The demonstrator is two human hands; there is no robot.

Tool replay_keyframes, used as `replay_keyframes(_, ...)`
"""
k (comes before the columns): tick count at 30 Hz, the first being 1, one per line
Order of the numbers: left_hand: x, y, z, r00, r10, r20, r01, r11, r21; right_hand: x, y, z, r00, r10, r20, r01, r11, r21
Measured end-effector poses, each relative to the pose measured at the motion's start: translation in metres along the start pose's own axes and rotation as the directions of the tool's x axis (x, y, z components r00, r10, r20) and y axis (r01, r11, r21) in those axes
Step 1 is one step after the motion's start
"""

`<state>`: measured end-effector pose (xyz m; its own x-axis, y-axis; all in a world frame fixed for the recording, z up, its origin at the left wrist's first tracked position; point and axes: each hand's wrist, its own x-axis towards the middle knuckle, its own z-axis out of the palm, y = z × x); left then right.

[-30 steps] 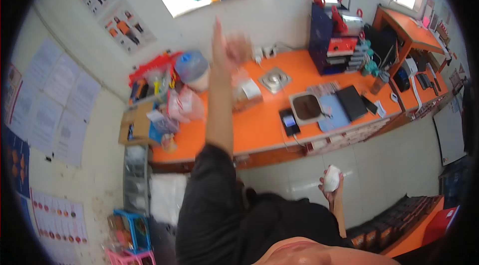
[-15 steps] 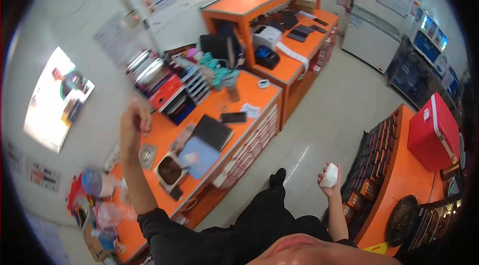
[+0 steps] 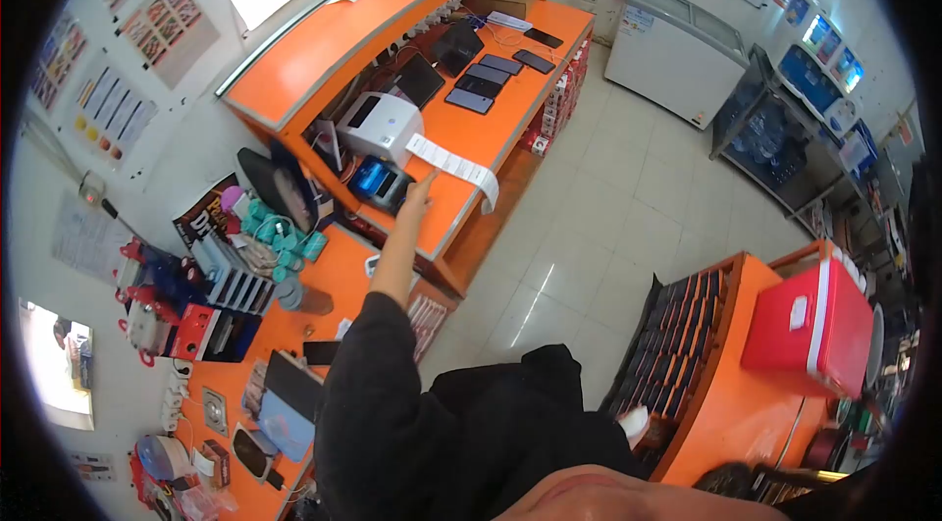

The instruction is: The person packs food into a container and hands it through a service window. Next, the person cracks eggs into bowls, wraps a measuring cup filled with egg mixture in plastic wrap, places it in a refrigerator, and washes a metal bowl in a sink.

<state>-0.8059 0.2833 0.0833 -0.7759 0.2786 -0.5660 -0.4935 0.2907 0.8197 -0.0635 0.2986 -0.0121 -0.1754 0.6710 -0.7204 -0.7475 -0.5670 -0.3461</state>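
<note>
My left hand point(image 3: 418, 195) reaches out over the orange counter, its fingers stretched towards the near edge of a long white printed paper strip point(image 3: 453, 166). Whether the fingertips touch the paper, I cannot tell. Just left of the hand sits a small black and blue printer point(image 3: 381, 183). Behind that stands a larger white printer point(image 3: 381, 126), with the strip lying in front of it. Low at the right of my body shows a small white block-like object point(image 3: 635, 422). My right hand around it is almost wholly hidden by my dark clothing.
Several phones and tablets point(image 3: 478, 86) lie along the orange counter point(image 3: 549, 21). A lower desk point(image 3: 339, 276) at left carries folders and racks. A red cooler box point(image 3: 810, 325) stands on an orange unit at right. A chest freezer point(image 3: 672, 55) stands across the tiled floor.
My left hand has moved from above the lower desk to the counter by the printers. The right hand with the white object has dropped close to my body. The view has turned and moved forward.
</note>
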Motion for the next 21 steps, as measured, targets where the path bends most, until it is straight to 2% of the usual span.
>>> replay_keyframes(1, 0.065, -0.023, 0.018, 0.978, 0.046, -0.202, -0.037, 0.998, 0.047, 0.018, -0.005, 0.011, 0.999, 0.005, -0.046, -0.006, 1.000, -0.031)
replay_keyframes(3, 0.179, -0.060, 0.056, 0.804, 0.132, -0.580, -0.042, 0.985, 0.166, 0.064, -0.010, 0.040, 0.993, 0.033, -0.116, -0.044, 0.995, -0.088)
replay_keyframes(4, 0.192, -0.052, 0.063, 0.794, 0.087, -0.601, -0.026, 0.994, 0.110, 0.090, -0.013, 0.058, 0.988, 0.047, -0.145, -0.065, 0.990, -0.123)
replay_keyframes(5, 0.191, -0.035, 0.063, 0.809, -0.037, -0.587, 0.054, 0.998, 0.012, 0.119, -0.017, 0.078, 0.984, 0.064, -0.169, -0.091, 0.983, -0.159)
replay_keyframes(7, 0.196, -0.025, 0.074, 0.851, 0.102, -0.515, -0.271, 0.925, -0.265, 0.174, -0.030, 0.122, 0.972, 0.110, -0.209, -0.161, 0.956, -0.244)
replay_keyframes(8, 0.205, -0.020, 0.076, 0.832, 0.073, -0.550, -0.270, 0.919, -0.286, 0.203, -0.040, 0.149, 0.967, 0.131, -0.220, -0.195, 0.933, -0.302)
replay_keyframes(10, 0.206, -0.026, 0.066, 0.804, 0.156, -0.574, -0.211, 0.977, -0.031, 0.253, -0.066, 0.202, 0.957, 0.169, -0.238, -0.258, 0.871, -0.419)
replay_keyframes(11, 0.207, -0.017, 0.063, 0.783, 0.133, -0.608, -0.199, 0.979, -0.043, 0.279, -0.079, 0.231, 0.953, 0.188, -0.236, -0.282, 0.836, -0.471)
replay_keyframes(12, 0.200, -0.017, 0.061, 0.661, 0.156, -0.734, 0.007, 0.977, 0.215, 0.304, -0.094, 0.260, 0.950, 0.206, -0.235, -0.302, 0.796, -0.525)
replay_keyframes(13, 0.189, -0.019, 0.059, 0.534, 0.213, -0.818, 0.267, 0.876, 0.402, 0.331, -0.109, 0.290, 0.949, 0.224, -0.223, -0.314, 0.750, -0.582)
replay_keyframes(15, 0.182, -0.027, 0.049, 0.514, 0.146, -0.845, 0.390, 0.838, 0.382, 0.387, -0.138, 0.363, 0.951, 0.255, -0.174, -0.302, 0.659, -0.688)
replay_keyframes(16, 0.194, -0.039, 0.034, 0.735, -0.091, -0.672, 0.331, 0.913, 0.239, 0.417, -0.150, 0.402, 0.955, 0.264, -0.138, -0.279, 0.632, -0.723)
replay_keyframes(17, 0.203, -0.046, 0.029, 0.884, -0.260, -0.388, 0.305, 0.951, 0.057, 0.448, -0.159, 0.447, 0.958, 0.273, -0.088, -0.244, 0.615, -0.750)
replay_keyframes(18, 0.192, -0.026, 0.036, 0.939, -0.266, -0.218, 0.311, 0.926, 0.212, 0.475, -0.164, 0.490, 0.960, 0.275, -0.057, -0.218, 0.602, -0.768)
replay_keyframes(19, 0.178, -0.013, 0.055, 0.990, -0.013, -0.142, 0.062, 0.936, 0.346, 0.502, -0.165, 0.533, 0.968, 0.251, -0.030, -0.183, 0.615, -0.767)
replay_keyframes(20, 0.166, 0.006, 0.083, 0.972, 0.232, -0.033, -0.192, 0.869, 0.456, 0.517, -0.150, 0.588, 0.975, 0.224, -0.002, -0.147, 0.631, -0.762)
replay_keyframes(21, 0.164, 0.031, 0.106, 0.972, 0.230, -0.051, -0.147, 0.763, 0.629, 0.517, -0.132, 0.639, 0.978, 0.203, 0.057, -0.097, 0.672, -0.734)
